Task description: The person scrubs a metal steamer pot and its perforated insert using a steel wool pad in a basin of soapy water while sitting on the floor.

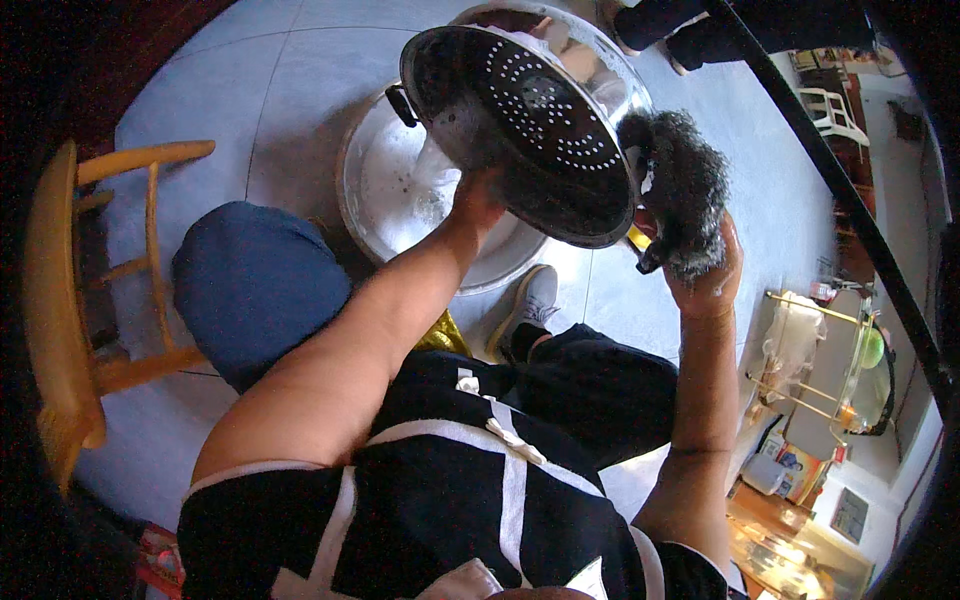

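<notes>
A metal steamer tray (pixel 457 120) with a perforated bottom and black side handles is tilted above the floor in front of me. My left hand (pixel 480 196) grips it at the near side, its fingers partly hidden in the dark. To the right, my right hand (pixel 712 274) holds a large clump of wet-looking steel wool (pixel 686 187) against the tray's right edge, beside the handle there. Below the tray rests a wide, shallow metal basin or lid (pixel 375 184). Behind it stands a shiny metal pot or basin (pixel 630 71), partly covered by the tray.
A wooden chair (pixel 56 300) stands at the left. My shoe (pixel 534 300) is close to the basin on the tiled floor (pixel 315 67). Another person's dark-clad legs (pixel 697 37) are at the top right. A rack with bags (pixel 795 337) stands at the right.
</notes>
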Motion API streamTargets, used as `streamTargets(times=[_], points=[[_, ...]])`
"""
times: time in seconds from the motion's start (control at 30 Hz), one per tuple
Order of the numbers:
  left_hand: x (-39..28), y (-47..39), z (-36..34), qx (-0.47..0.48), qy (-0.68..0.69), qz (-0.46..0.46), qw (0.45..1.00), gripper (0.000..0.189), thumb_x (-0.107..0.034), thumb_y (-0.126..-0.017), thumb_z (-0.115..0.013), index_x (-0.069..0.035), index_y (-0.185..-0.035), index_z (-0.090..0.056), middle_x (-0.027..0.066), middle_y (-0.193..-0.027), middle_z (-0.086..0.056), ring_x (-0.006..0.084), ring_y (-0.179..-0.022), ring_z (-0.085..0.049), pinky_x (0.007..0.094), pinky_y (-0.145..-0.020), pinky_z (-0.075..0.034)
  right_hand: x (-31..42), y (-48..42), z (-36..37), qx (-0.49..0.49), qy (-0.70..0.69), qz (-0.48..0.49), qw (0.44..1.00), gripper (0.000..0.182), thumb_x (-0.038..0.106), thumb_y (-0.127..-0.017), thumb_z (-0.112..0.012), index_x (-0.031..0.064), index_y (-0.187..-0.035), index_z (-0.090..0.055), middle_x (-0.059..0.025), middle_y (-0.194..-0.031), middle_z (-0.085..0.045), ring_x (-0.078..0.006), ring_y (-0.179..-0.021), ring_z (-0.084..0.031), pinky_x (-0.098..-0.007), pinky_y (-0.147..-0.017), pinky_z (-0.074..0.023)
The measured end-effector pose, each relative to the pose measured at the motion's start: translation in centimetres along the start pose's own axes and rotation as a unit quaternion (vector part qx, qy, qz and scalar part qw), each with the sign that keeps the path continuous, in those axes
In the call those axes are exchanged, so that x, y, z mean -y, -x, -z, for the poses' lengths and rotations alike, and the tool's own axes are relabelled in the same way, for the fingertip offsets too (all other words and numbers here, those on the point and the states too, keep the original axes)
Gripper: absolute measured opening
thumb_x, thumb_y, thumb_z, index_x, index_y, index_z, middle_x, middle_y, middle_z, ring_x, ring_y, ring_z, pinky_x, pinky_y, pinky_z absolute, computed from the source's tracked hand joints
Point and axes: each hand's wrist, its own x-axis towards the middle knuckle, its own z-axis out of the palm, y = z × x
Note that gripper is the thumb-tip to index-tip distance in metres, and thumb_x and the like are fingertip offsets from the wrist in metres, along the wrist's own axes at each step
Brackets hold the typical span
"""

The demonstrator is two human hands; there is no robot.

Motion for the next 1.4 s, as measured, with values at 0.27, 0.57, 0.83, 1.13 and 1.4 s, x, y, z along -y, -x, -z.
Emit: streamTargets(times=[0.27, 0.57, 0.83, 1.13, 1.4], points=[[1.6, -1.4, 2.6, 0.081, -0.184, -0.095, 0.975, 0.034, -0.014, -0.084, -0.058, -0.007, -0.117, -0.053, 0.0099, -0.114, -0.057, 0.0256, -0.106, -0.054, 0.0388, -0.091, -0.046, -1.6, 1.1, -0.5, 0.044, 0.015, -0.041, 0.998, 0.054, 0.031, -0.085, -0.049, -0.0013, -0.128, -0.041, -0.0204, -0.121, -0.051, -0.0346, -0.101, -0.056, -0.0474, -0.082, -0.0495], [1.9, -1.5, 0.0, 0.040, 0.029, -0.008, 0.999, 0.038, -0.014, -0.082, -0.059, -0.008, -0.118, -0.051, 0.0099, -0.113, -0.056, 0.0270, -0.106, -0.054, 0.0421, -0.092, -0.045, -1.6, 1.0, -0.5, 0.129, 0.059, -0.046, 0.989, 0.069, 0.039, -0.076, -0.058, -0.0022, -0.128, -0.041, -0.0204, -0.120, -0.053, -0.0351, -0.097, -0.060, -0.0484, -0.080, -0.0504], [2.6, -2.5, 1.2, 0.064, 0.059, 0.015, 0.996, 0.035, -0.014, -0.085, -0.053, -0.001, -0.117, -0.050, 0.0127, -0.111, -0.057, 0.0271, -0.101, -0.057, 0.0393, -0.090, -0.047, -2.1, 1.2, -3.2, 0.085, 0.038, -0.035, 0.995, 0.099, 0.043, -0.055, -0.076, -0.0007, -0.133, -0.033, -0.0243, -0.107, -0.055, -0.0338, -0.079, -0.062, -0.0389, -0.065, -0.0533], [1.3, -3.1, 3.0, 0.050, -0.208, -0.041, 0.976, 0.029, -0.017, -0.085, -0.054, 0.001, -0.107, -0.056, 0.0121, -0.100, -0.062, 0.0254, -0.093, -0.061, 0.0356, -0.084, -0.049, -2.2, 0.3, -5.3, 0.127, 0.115, -0.057, 0.984, 0.114, 0.034, -0.048, -0.083, 0.0002, -0.138, -0.022, -0.0205, -0.127, -0.042, -0.0309, -0.106, -0.054, -0.0397, -0.081, -0.0476], [0.9, -4.0, 0.8, -0.035, -0.086, -0.054, 0.994, 0.030, -0.017, -0.085, -0.054, 0.001, -0.110, -0.054, 0.0118, -0.103, -0.061, 0.0255, -0.095, -0.059, 0.0359, -0.085, -0.048, -1.9, -1.0, -5.5, 0.134, 0.220, 0.013, 0.966, 0.101, 0.021, -0.048, -0.073, -0.0038, -0.135, -0.030, -0.0154, -0.128, -0.045, -0.0252, -0.117, -0.047, -0.0355, -0.101, -0.0346]])
